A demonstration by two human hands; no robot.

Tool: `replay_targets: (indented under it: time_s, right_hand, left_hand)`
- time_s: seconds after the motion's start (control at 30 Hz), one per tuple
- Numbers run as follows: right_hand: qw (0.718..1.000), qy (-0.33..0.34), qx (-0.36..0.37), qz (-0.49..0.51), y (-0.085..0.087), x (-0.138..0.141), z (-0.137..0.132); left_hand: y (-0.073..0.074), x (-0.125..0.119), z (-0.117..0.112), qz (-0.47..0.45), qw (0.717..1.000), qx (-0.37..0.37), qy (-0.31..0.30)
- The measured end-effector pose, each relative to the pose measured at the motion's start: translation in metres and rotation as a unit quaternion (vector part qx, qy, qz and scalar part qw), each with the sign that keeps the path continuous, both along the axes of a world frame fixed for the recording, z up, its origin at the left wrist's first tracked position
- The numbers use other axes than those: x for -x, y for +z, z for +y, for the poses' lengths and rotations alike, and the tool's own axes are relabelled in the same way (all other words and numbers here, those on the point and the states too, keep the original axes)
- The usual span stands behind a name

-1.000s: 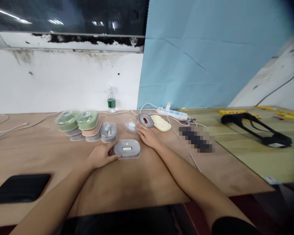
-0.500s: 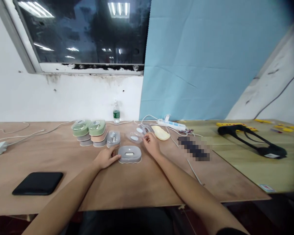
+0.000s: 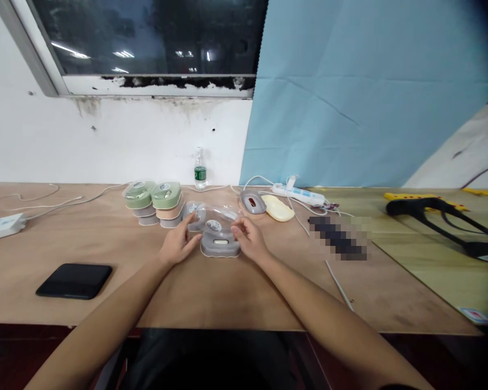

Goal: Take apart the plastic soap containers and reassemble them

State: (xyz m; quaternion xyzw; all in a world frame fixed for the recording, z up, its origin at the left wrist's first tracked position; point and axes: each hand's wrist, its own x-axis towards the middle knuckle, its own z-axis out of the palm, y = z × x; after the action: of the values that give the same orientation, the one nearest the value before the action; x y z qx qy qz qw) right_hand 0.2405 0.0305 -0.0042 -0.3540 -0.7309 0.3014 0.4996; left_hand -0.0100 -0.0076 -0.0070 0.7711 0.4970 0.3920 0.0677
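My hands are together at the middle of the wooden table. A transparent plastic lid is pinched at its right edge by my right hand. The lid hangs tilted just over a grey soap dish. My left hand has its fingers apart against the lid's left side, and I cannot see a firm grip there. Behind it stands another grey dish, partly hidden by the lid.
Stacked green and pink soap dishes stand at back left. Beyond my hands lie a grey dish with a red centre, a cream soap dish and a power strip. A black pad lies left.
My right hand has taken the transparent lid from the back of the table and brought it over the front grey dish. My left hand has moved slightly up beside it. The view has tilted.
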Motion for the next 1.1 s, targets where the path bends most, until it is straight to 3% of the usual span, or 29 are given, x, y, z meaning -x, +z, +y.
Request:
replay_targets:
  time_s: [0.17,0.37,0.47,0.67,0.87,1.1]
  right_hand:
    - [0.998,-0.048,0.019,-0.04,0.001,-0.011,0.016]
    - [0.986,-0.014,0.093,-0.14,-0.007,-0.017,0.029]
    - [0.98,0.002,0.089,-0.176,-0.009,-0.018,0.032]
    - [0.97,-0.029,0.059,-0.236,-0.012,-0.021,0.036]
    - [0.971,0.013,0.03,-0.237,-0.013,-0.027,0.04]
    - [0.968,0.062,0.066,-0.235,-0.013,-0.034,0.045]
  left_hand:
    - [-0.002,0.001,0.001,0.021,0.999,-0.031,-0.002]
    - [-0.004,0.002,0.003,0.02,1.0,-0.013,-0.01]
    - [-0.003,0.003,0.002,0.069,0.997,0.006,-0.018]
    - [-0.001,0.003,0.002,0.173,0.984,0.004,-0.05]
    - [0.0,0.002,0.001,0.191,0.98,-0.007,-0.059]
    - [0.004,-0.001,0.0,0.155,0.985,0.005,-0.069]
